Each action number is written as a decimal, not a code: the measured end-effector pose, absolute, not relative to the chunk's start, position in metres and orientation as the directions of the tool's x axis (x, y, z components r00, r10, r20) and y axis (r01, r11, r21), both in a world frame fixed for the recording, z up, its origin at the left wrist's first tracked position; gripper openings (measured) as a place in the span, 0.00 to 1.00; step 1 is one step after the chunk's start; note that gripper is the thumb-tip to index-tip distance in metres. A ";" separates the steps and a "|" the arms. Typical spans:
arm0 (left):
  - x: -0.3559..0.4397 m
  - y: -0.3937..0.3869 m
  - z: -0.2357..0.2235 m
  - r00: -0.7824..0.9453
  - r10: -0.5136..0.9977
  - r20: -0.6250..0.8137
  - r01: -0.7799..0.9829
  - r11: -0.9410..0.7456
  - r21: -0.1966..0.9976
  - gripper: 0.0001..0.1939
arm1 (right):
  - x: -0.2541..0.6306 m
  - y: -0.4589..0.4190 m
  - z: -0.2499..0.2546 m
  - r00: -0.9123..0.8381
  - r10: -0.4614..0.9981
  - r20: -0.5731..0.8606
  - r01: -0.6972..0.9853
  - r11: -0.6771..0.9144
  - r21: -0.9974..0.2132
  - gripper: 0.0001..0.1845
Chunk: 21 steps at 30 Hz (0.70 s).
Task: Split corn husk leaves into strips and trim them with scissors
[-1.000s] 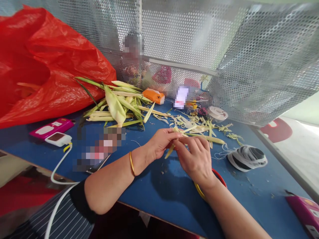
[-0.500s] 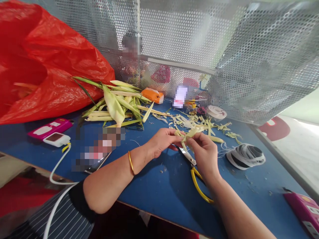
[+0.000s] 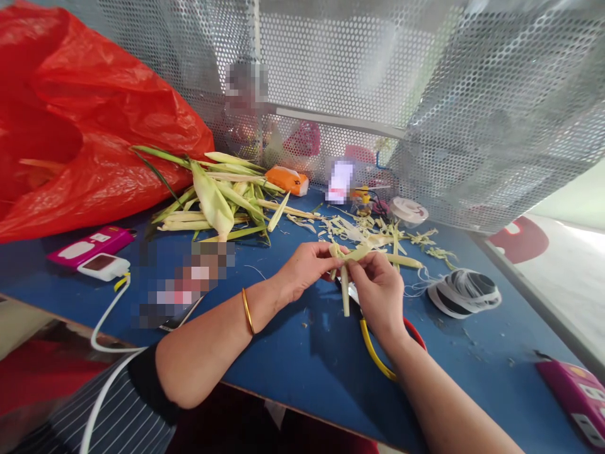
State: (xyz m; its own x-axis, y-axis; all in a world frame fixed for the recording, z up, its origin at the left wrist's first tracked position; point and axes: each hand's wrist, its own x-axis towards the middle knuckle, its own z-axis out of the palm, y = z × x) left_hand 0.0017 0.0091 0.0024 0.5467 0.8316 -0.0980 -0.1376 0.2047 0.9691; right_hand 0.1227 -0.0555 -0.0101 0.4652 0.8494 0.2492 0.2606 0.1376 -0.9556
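My left hand [image 3: 309, 268] is closed, pinching pale green corn husk strips [image 3: 346, 293] between thumb and fingers. Close beside it, my right hand [image 3: 382, 287] pinches the same strips from the other side. One strip hangs straight down between the two hands, and another slants up to the right. Beneath my right hand lie scissors [image 3: 371, 350] with yellow and red handles, partly covered by the hand and wrist. Just beyond my fingers are husk scraps [image 3: 373, 236] and a longer husk piece [image 3: 404, 260]. A spool of pale thread [image 3: 466, 293] stands to the right.
A pile of corn husks [image 3: 215, 202] lies by a large red plastic bag [image 3: 118, 120]. Nearby are an orange tissue pack [image 3: 287, 181], a tape roll [image 3: 409, 212], a phone [image 3: 186, 293], and magenta boxes [image 3: 92, 246] at both sides. A perforated metal screen [image 3: 335, 69] borders the blue table [image 3: 283, 378].
My right hand has shifted slightly and turned, and a husk strip now hangs down between my hands. More of the scissors has come into view. The whole view has drifted slightly.
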 end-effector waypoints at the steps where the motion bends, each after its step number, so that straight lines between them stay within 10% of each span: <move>1: 0.002 0.010 0.003 0.540 0.836 -0.093 -0.136 0.196 0.971 0.15 | 0.123 -0.056 -0.010 0.461 0.852 0.249 0.259 0.139 -0.956 0.09; 13: 0.000 0.012 0.006 0.520 0.847 -0.108 -0.139 0.209 0.968 0.11 | 0.123 -0.052 -0.015 0.388 0.921 0.027 -0.141 0.088 -0.986 0.08; 17: -0.002 0.017 0.005 0.484 0.862 -0.147 -0.150 0.248 0.957 0.08 | 0.128 -0.052 -0.015 0.495 0.844 0.209 0.226 0.106 -0.968 0.12; 21: -0.003 0.020 0.005 0.465 0.867 -0.178 -0.145 0.272 0.951 0.06 | 0.137 -0.054 -0.013 0.307 0.608 0.733 0.818 0.225 -0.529 0.16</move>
